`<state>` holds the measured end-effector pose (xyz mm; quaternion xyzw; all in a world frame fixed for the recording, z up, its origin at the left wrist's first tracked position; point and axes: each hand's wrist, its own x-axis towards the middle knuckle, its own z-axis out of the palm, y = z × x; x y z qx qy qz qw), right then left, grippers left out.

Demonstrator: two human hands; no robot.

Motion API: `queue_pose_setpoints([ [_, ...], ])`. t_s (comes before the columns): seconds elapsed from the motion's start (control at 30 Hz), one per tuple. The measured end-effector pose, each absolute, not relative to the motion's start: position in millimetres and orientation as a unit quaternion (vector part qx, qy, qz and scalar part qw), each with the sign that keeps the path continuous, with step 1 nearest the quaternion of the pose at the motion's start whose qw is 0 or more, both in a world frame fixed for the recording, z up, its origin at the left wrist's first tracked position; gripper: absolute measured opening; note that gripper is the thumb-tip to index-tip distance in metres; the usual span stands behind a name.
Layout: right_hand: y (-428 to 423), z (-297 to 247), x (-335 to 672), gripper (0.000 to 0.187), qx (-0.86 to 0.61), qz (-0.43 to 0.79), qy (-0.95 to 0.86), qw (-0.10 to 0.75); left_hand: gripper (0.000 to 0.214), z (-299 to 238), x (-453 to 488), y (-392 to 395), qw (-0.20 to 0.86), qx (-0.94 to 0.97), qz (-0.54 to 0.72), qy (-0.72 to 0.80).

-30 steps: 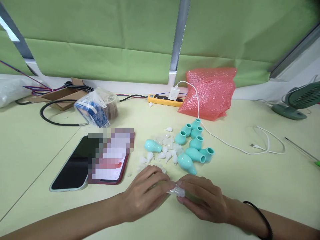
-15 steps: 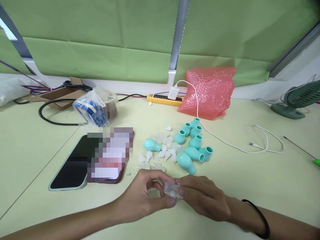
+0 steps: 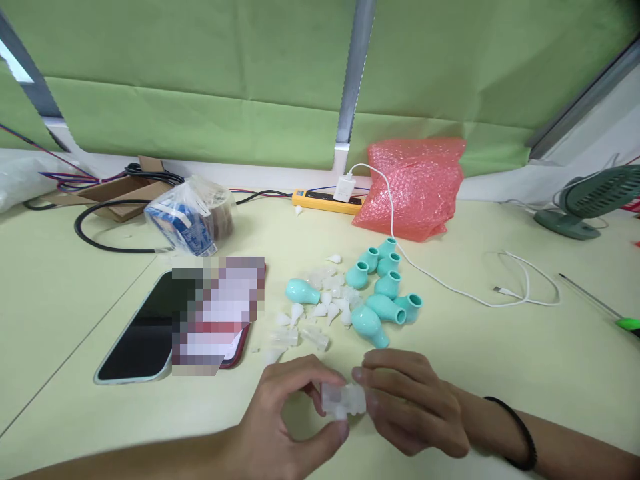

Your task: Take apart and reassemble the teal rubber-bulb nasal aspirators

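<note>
Between the thumb and fingers of my left hand [image 3: 287, 400] is a short translucent plastic fitting [image 3: 345, 399], held low over the front of the table. The curled fingers of my right hand [image 3: 417, 400] pinch at the right end of that fitting; the exact contact is partly hidden. Beyond my hands, several small white cone-shaped pieces [image 3: 320, 310] and clear tube fittings [image 3: 284, 337] lie in a loose group. Turquoise rubber bulbs [image 3: 367, 323] lie and stand beside them, their round mouths showing, and one bulb [image 3: 301, 291] lies apart to the left.
Two phones [image 3: 137, 333] lie at the left. Behind stand a bagged blue box [image 3: 183, 223], a yellow power strip [image 3: 320, 202] with a charger and white cable [image 3: 450, 285], and a red bubble-wrap bag [image 3: 415, 190]. A screwdriver [image 3: 593, 299] and green fan [image 3: 575, 213] are at right.
The fitting has turned a little and come lower in my hands. My right fingers have shifted toward its right end, uncovering more of it. The camera view has moved slightly.
</note>
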<state>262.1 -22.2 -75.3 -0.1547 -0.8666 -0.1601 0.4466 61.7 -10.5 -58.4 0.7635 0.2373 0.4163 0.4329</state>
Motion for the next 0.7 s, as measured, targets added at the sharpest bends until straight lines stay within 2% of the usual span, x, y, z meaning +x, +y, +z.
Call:
queue_pose_setpoints([
  [0.1, -17, -65, 264, 0.017, -0.260, -0.237, -0.854, 0.383, 0.021, -62, 62, -13, 0.439, 0.756, 0.395, 0.282],
  [0.23, -9, -54, 263, 0.028, -0.486, -0.256, -0.815, 0.186, 0.017, -69, 63, -10, 0.415, 0.785, 0.346, 0.303],
  [0.3, -6, -53, 262, 0.031, -0.530, -0.235, -0.806, 0.121, 0.017, -73, 62, -6, 0.403, 0.789, 0.357, 0.297],
  [0.37, -4, -55, 263, 0.030, -0.526, -0.219, -0.815, 0.103, 0.017, -77, 62, -1, 0.405, 0.781, 0.382, 0.283],
  [0.47, -7, -56, 264, 0.021, -0.475, -0.196, -0.845, 0.146, 0.020, -80, 62, 6, 0.416, 0.763, 0.422, 0.259],
  [0.53, -11, -54, 266, 0.018, -0.436, -0.162, -0.857, 0.222, 0.022, -79, 60, 8, 0.423, 0.748, 0.446, 0.251],
  [0.63, -18, -44, 265, 0.033, -0.398, -0.046, -0.839, 0.367, 0.021, -73, 58, 10, 0.444, 0.728, 0.454, 0.257],
  [0.7, -22, -37, 264, 0.044, -0.419, 0.073, -0.804, 0.416, 0.019, -67, 57, 10, 0.468, 0.723, 0.433, 0.265],
])
